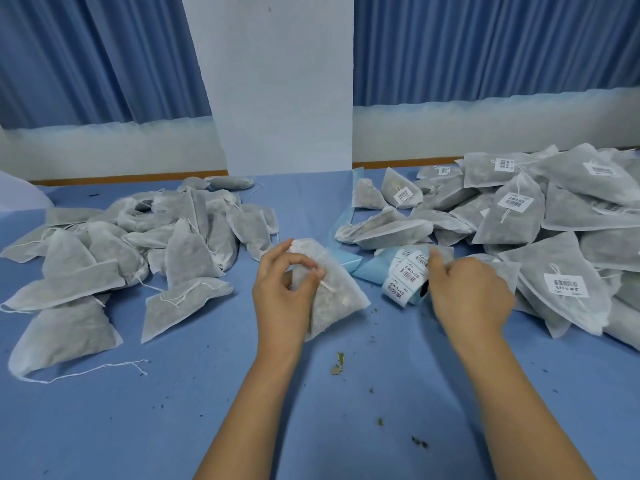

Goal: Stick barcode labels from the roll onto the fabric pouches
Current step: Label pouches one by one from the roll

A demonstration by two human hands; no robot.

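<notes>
The left hand pinches a fabric pouch by its upper edge, the pouch's long axis slanting from upper left to lower right on the table. The label roll lies just to its right, under the right hand, whose fingers curl loosely at the roll's edge; whether they grip a label cannot be told. The right hand is plainly nearer the roll.

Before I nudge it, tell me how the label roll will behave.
The label roll lies on its side, so it would probably roll. Its loose blue backing strip looks floppy and may trail or unwind. It seems light; the right hand rests against it.
</notes>
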